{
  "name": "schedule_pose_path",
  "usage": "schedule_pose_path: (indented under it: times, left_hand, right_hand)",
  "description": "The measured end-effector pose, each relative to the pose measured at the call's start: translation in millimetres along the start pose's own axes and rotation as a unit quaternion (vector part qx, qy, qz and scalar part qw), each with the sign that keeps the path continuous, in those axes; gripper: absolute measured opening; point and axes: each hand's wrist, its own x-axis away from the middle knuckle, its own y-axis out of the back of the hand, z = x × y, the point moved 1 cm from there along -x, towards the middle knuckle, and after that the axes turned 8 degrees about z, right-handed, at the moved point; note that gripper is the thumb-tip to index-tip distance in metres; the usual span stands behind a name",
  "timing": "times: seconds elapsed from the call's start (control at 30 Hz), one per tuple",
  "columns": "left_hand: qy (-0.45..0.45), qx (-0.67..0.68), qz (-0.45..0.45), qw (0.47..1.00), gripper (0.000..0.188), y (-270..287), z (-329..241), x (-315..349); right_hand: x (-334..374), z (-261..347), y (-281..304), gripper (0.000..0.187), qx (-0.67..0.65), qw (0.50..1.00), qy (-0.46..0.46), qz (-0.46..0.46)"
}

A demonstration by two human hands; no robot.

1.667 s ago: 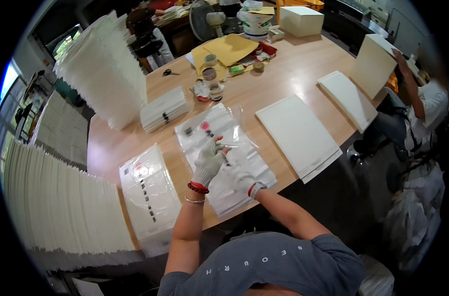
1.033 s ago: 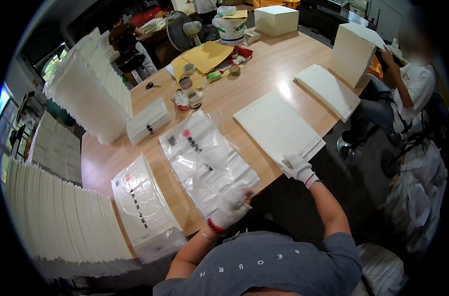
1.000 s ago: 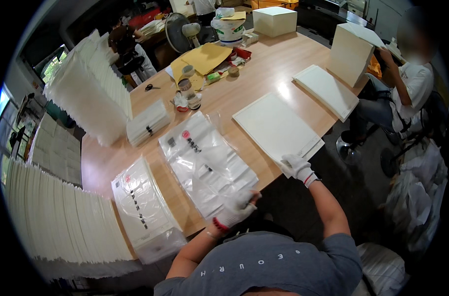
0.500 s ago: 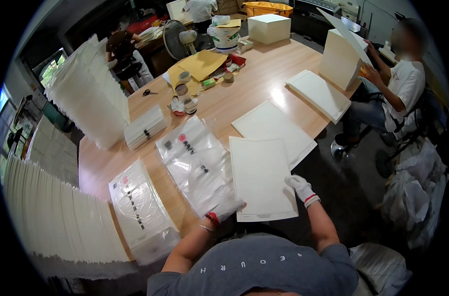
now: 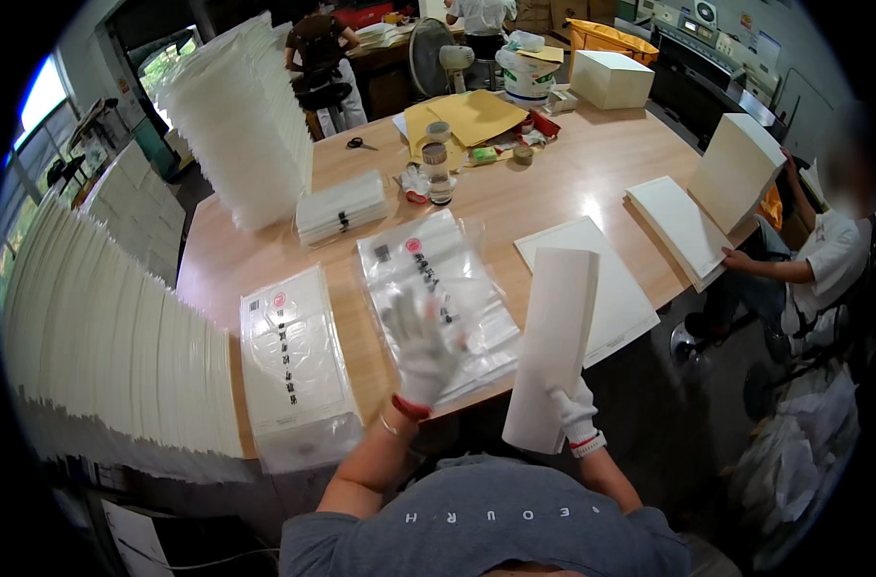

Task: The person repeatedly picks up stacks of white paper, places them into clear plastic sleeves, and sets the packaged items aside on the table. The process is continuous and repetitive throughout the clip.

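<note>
My right hand (image 5: 576, 413), in a white glove with a red cuff, grips the side of a cream paper sheet (image 5: 551, 337). The sheet is tilted up in front of me, its face seen at a slant; whether it is one sheet or several, I cannot tell. Over the pile of clear plastic bags (image 5: 491, 332) with dark and red print, my gloved left hand (image 5: 424, 351) is blurred, its fingers stretched out and holding nothing visible. Beyond the raised sheet, a flat cream paper stack (image 5: 619, 298) lies at the table edge. Filled plastic bags (image 5: 299, 351) form a pile to the left.
Tall white stacks (image 5: 121, 337) stand at the left, another (image 5: 241, 125) behind. A folded bag bundle (image 5: 342, 207), scissors (image 5: 361, 143), tape rolls (image 5: 438, 173) and yellow envelopes (image 5: 476, 115) occupy the table (image 5: 592, 163). A seated co-worker (image 5: 827, 255) touches a paper stack (image 5: 683, 226) on the right.
My left hand has let go of the sheet and moved up over the plastic bags. My right hand has tipped the sheet onto a slant. The view has shifted; the co-worker's hand has lowered.
</note>
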Motion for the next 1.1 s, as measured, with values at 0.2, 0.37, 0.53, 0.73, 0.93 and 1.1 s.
schedule_pose_path:
  times: [0.2, 0.37, 0.53, 0.73, 0.93, 1.1]
  left_hand:
    - [0.224, 0.717, 0.331, 0.571, 0.046, -72.9, 81.6, -31.6]
    - [-0.031, 0.434, 0.218, 0.873, 0.033, -83.6, 14.1, -23.8]
    - [0.004, 0.383, 0.268, 0.884, 0.041, -167.8, -6.1, 44.1]
    - [-0.241, 0.092, 0.245, 0.935, 0.055, -167.6, 40.2, 81.2]
    - [0.167, 0.067, 0.198, 0.964, 0.048, -180.1, 120.4, 100.8]
    - [0.319, 0.340, 0.212, 0.859, 0.051, -163.1, 122.5, 141.0]
  right_hand:
    - [9.4, 59.8, 6.2, 0.026, 0.335, 0.908, 0.226, 0.112]
    - [-36.6, 44.4, -20.0, 0.026, 0.504, 0.834, 0.079, 0.212]
    - [-91.5, 79.3, -65.8, 0.045, 0.467, 0.853, -0.153, 0.175]
    - [-174.4, -76.1, -71.0, 0.055, 0.491, 0.869, -0.013, 0.056]
    - [-184.8, -62.6, -62.1, 0.052, 0.474, 0.854, -0.068, 0.205]
    - [-139.1, -66.4, -51.9, 0.070, 0.394, 0.883, 0.029, 0.253]
